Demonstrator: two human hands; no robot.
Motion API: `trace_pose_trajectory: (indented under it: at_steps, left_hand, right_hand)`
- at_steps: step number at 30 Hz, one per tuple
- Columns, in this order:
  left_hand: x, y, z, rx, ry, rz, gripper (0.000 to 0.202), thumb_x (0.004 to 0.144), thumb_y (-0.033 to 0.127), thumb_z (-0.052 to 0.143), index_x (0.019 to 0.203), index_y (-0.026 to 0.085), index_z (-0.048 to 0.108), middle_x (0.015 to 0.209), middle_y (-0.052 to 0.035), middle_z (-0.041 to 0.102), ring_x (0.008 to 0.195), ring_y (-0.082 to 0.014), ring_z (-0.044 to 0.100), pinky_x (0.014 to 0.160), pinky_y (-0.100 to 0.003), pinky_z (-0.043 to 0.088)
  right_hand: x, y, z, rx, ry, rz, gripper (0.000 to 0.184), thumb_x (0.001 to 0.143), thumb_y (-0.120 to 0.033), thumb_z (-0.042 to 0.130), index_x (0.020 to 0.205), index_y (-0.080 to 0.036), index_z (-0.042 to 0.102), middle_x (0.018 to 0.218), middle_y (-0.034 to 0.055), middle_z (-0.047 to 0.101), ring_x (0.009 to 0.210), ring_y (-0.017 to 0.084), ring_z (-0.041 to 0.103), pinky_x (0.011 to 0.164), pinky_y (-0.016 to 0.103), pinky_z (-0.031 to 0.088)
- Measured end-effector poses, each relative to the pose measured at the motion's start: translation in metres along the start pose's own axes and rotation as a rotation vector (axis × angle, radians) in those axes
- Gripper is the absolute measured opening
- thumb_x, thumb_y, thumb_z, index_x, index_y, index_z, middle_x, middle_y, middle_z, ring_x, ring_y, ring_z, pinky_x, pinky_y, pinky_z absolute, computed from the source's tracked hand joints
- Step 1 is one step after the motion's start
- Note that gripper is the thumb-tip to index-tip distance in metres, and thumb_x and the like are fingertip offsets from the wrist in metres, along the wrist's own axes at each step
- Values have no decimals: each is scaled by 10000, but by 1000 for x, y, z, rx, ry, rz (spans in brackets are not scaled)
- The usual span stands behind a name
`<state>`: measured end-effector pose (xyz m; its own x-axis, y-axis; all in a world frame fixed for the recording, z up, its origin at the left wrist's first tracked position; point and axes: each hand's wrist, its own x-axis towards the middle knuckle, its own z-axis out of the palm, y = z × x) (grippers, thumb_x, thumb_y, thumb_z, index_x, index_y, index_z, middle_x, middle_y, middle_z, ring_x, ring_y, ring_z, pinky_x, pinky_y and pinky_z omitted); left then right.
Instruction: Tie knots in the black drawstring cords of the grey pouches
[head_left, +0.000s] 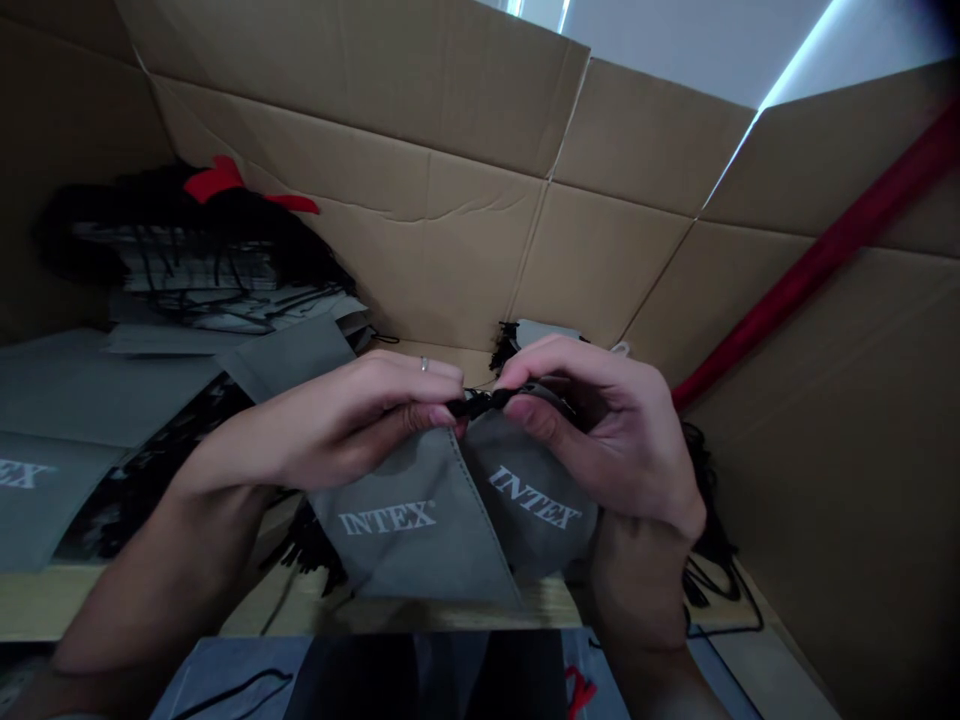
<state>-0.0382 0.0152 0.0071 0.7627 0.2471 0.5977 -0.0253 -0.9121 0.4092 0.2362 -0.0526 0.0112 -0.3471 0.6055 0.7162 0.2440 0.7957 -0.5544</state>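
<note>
Past my fingers rises a creased brown cardboard wall [442,250], and to their right a smooth dark red strip [817,260] slants downward. On their left, a stack of flat grey pieces [187,260] lies tangled in black strings, a red ribbon [217,180] on top. My left fingers [435,380] and right fingers [559,352] both pinch bunched black cord [474,405], partly hidden by their tips. Just below them are two soft grey fabric pieces [405,560] lettered INTEX, the left one edged with stitching, above the pale desk [45,605].
</note>
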Motion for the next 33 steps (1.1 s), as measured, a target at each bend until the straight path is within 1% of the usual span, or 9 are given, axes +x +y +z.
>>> trace_pose_trajectory:
  at_steps: [4, 9, 12, 15, 19, 22, 28, 30, 33]
  left_hand:
    - [4, 1, -2, -61, -34, -13, 341, 1274, 298, 565, 978, 231, 720, 897, -27, 767, 814, -190, 729, 792, -270, 576]
    - [6, 1, -2, -89, -25, 10, 372, 1287, 335, 547, 966, 229, 703, 870, -17, 723, 787, -177, 689, 773, -263, 558]
    - [6, 2, -3, -76, -34, 20, 384, 1290, 332, 541, 942, 229, 664, 846, 0, 677, 756, -167, 647, 743, -254, 525]
    - [7, 2, -3, -55, -49, 15, 373, 1294, 306, 524, 953, 230, 652, 858, 9, 673, 770, -158, 642, 756, -246, 517]
    - [8, 2, -3, -33, -43, 4, 403, 1300, 337, 511, 942, 222, 656, 851, 0, 676, 761, -163, 649, 743, -252, 515]
    - [8, 0, -2, -21, -40, 15, 391, 1295, 306, 517, 942, 217, 661, 834, 7, 665, 736, -158, 635, 721, -248, 500]
    - [8, 0, -2, -19, -55, 27, 357, 1295, 270, 512, 970, 215, 650, 877, 9, 674, 779, -145, 645, 764, -230, 516]
    - [9, 0, -2, -16, -55, 29, 381, 1300, 295, 507, 957, 212, 651, 863, 7, 670, 768, -147, 641, 751, -234, 512]
    - [10, -1, -1, -13, -59, 2, 454, 1309, 392, 492, 928, 207, 655, 824, 0, 650, 735, -157, 622, 719, -250, 503]
  right_hand:
    - [0, 0, 1, -9, 37, 29, 169, 1026, -325, 1006, 1136, -259, 895, 1067, 33, 861, 929, 212, 767, 804, 343, 573]
    - [1, -3, 2, -8, 43, 63, 181, 1031, -372, 1003, 1091, -241, 893, 1031, 26, 868, 877, 194, 769, 777, 324, 591]
    - [2, -5, 2, -7, 20, 66, 168, 1032, -346, 1001, 1056, -232, 880, 986, 10, 857, 836, 173, 748, 748, 301, 574]
    - [3, -7, 2, -9, 14, 74, 164, 1027, -310, 1004, 1025, -226, 864, 942, -7, 838, 798, 154, 718, 722, 289, 546]
    - [3, -10, 3, -40, 15, 70, 180, 1041, -337, 989, 1003, -222, 856, 932, -2, 845, 816, 169, 739, 744, 308, 564]
    - [3, -11, 4, -55, 20, 62, 194, 1043, -339, 986, 982, -217, 848, 920, -5, 849, 807, 165, 748, 745, 309, 573]
    - [4, -12, 3, -56, 26, 48, 188, 1043, -294, 984, 973, -212, 830, 928, -15, 853, 844, 159, 770, 797, 303, 590]
    - [4, -11, 2, -58, 16, 48, 194, 1055, -325, 973, 981, -215, 831, 939, -9, 856, 849, 168, 772, 809, 316, 598]
    - [3, -10, 3, -63, 14, 52, 218, 1052, -370, 979, 990, -220, 834, 947, -1, 854, 864, 182, 775, 824, 333, 605]
